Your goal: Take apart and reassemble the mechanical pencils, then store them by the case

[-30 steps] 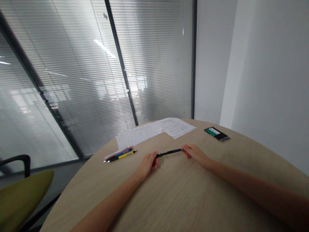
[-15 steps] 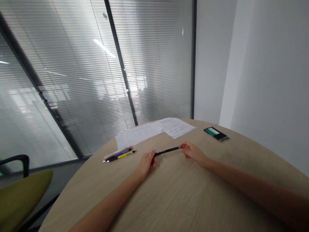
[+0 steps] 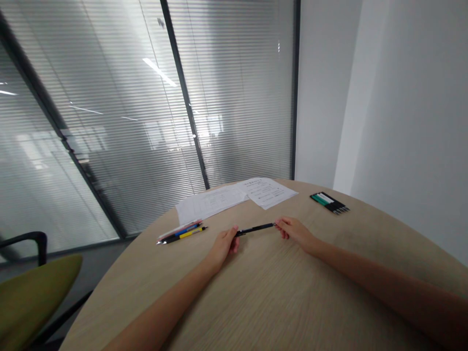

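Observation:
A slim black pen (image 3: 256,228) is held almost level just over the table, stretched between my two hands. My left hand (image 3: 224,245) is closed around its left end, thumb on top. At the other end, the fingertips of my right hand (image 3: 292,231) pinch the pen's tip. Left of my left hand lie several pens side by side, among them a yellow and black pen (image 3: 188,234) and a blue pen (image 3: 185,232). Beyond my right hand rests a flat row of pens (image 3: 329,203) with black, green and white parts.
Printed white sheets (image 3: 212,201) lie overlapping near the far edge of the round wooden table (image 3: 256,302). A green chair (image 3: 40,287) with a black armrest stands at the left. Behind the table are a glass partition with blinds (image 3: 237,97) and a white wall (image 3: 409,122).
Both hands keep the same grip on the black pen. The whole view has shifted very slightly; nothing on the table has been moved.

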`<state>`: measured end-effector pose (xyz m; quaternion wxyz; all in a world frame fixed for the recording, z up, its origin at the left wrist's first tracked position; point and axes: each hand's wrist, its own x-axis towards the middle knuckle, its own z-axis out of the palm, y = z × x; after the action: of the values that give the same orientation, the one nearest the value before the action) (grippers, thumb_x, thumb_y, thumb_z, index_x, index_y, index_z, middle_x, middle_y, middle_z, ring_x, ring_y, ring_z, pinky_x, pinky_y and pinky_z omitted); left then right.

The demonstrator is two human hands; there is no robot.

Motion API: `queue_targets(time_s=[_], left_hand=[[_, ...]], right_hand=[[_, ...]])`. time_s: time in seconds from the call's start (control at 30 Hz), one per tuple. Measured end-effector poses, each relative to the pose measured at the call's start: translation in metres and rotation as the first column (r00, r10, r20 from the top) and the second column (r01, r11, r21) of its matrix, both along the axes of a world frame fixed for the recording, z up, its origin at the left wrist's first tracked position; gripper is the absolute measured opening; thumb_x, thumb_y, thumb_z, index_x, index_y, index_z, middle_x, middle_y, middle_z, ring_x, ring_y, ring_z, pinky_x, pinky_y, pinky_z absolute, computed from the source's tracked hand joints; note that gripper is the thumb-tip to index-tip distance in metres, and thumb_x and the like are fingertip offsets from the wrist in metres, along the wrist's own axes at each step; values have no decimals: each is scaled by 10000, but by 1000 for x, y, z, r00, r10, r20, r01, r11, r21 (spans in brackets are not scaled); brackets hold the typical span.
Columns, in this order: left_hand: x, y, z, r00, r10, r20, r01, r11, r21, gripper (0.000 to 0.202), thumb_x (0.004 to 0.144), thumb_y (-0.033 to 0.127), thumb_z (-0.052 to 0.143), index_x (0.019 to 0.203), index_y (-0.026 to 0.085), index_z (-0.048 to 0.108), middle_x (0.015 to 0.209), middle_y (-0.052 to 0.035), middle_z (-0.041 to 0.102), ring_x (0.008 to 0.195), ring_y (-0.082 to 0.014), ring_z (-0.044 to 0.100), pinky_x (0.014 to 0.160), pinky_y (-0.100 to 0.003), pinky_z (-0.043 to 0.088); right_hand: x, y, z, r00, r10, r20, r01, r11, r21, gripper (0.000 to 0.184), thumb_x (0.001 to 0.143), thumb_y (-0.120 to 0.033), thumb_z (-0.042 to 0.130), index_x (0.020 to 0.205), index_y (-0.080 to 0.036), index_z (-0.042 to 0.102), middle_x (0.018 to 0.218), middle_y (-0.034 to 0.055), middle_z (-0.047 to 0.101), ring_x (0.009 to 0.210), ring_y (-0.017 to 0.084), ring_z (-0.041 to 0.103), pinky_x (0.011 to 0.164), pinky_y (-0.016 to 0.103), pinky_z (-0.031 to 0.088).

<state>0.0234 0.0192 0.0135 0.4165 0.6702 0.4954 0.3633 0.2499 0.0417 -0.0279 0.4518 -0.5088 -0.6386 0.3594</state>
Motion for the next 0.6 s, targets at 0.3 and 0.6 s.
queue_targets(time_s=[0.3, 0.6], left_hand=[[-1, 2, -2, 999, 21, 40, -21, 1000, 5, 525, 681, 621, 278, 434, 174, 399, 337, 49, 357, 356, -76, 315, 407, -211, 244], [-3, 5, -4, 988, 111, 110, -112, 994, -3, 509, 679, 602, 317, 416, 174, 401, 319, 46, 351, 336, -75, 312, 386, -209, 236]], right_hand=[[2, 1, -2, 994, -21, -111, 23, 1000, 18, 198, 756, -371, 416, 740, -182, 472, 481, -49, 456, 414, 82, 431, 411, 201, 334], [5, -1, -2, 973, -164, -159, 173, 984, 44, 258, 763, -424, 380, 680, -191, 452, 471, -49, 456, 410, 88, 444, 411, 207, 344]])
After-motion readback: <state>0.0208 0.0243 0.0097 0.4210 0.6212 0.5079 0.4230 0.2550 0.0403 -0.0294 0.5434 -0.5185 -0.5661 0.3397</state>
